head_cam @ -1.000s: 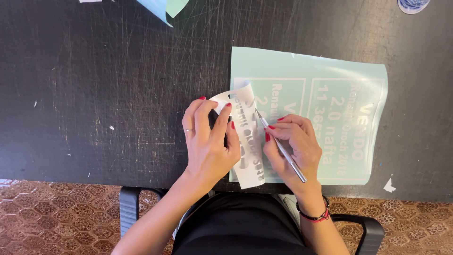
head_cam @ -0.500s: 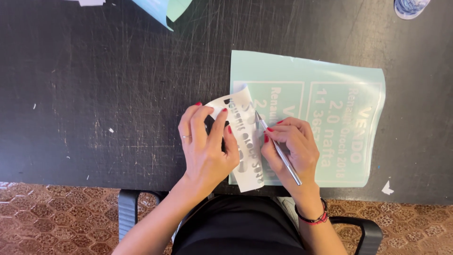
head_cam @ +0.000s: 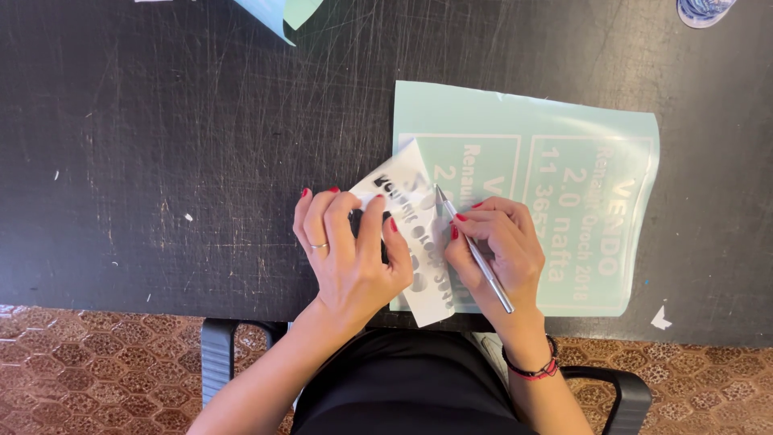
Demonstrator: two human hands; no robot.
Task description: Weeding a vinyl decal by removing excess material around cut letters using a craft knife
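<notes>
A pale green vinyl sheet (head_cam: 580,161) with white cut-out lettering lies on the black table (head_cam: 161,161). My left hand (head_cam: 350,254) pinches a peeled white strip of vinyl (head_cam: 419,242) with letter-shaped holes, lifted off the sheet's left side. In my right hand (head_cam: 499,250) is a thin silver weeding tool (head_cam: 475,250), held like a pen. Its tip points at the sheet just right of the peeled strip. My fingers hide part of the lettering.
More pale green vinyl (head_cam: 278,12) pokes in at the top edge. A round blue-white object (head_cam: 704,10) sits at the top right corner. A small white scrap (head_cam: 660,318) lies near the table's front edge. Below are chair arms (head_cam: 217,354) and a patterned floor.
My left hand has pulled the white strip a little further off the sheet, toward the left. The right hand and tool have stayed almost in place.
</notes>
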